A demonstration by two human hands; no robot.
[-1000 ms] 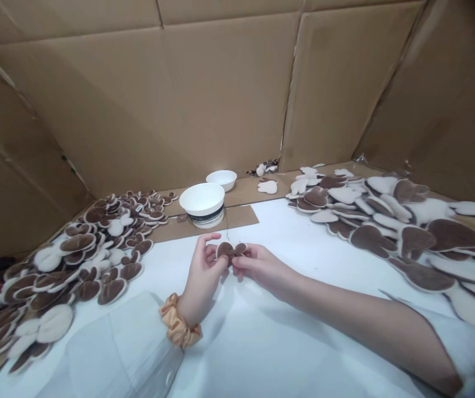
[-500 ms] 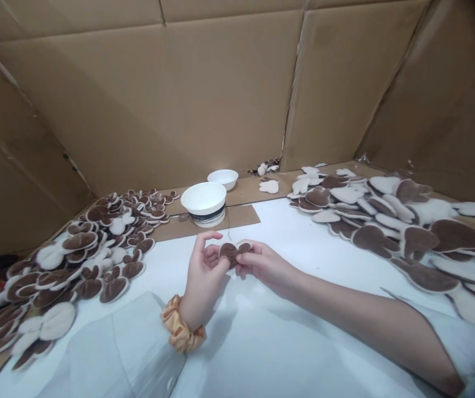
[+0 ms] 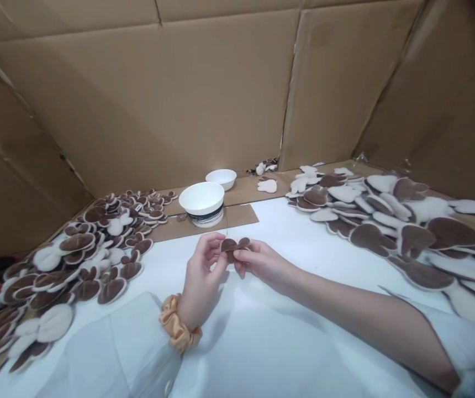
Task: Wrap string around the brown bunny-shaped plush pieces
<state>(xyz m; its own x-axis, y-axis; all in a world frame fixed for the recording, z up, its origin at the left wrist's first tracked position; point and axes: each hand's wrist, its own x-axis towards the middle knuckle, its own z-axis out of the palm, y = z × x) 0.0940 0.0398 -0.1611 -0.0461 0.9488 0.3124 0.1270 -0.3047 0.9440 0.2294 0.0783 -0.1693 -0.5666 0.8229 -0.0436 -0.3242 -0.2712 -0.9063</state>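
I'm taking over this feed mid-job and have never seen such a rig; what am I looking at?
There is no machine here: these are a person's bare hands, seen from a camera worn on the head, looking forward and down. The left hand and right hand hold a small brown plush piece with pale edging between their fingers. On the white tabletop and the cardboard around it lie a pile of small brown-and-white plush pieces at left and a pile of larger, flat brown-and-white ones at right. Beyond the hands stand two round white bowls, the nearer black-banded. Behind rise brown cardboard walls.
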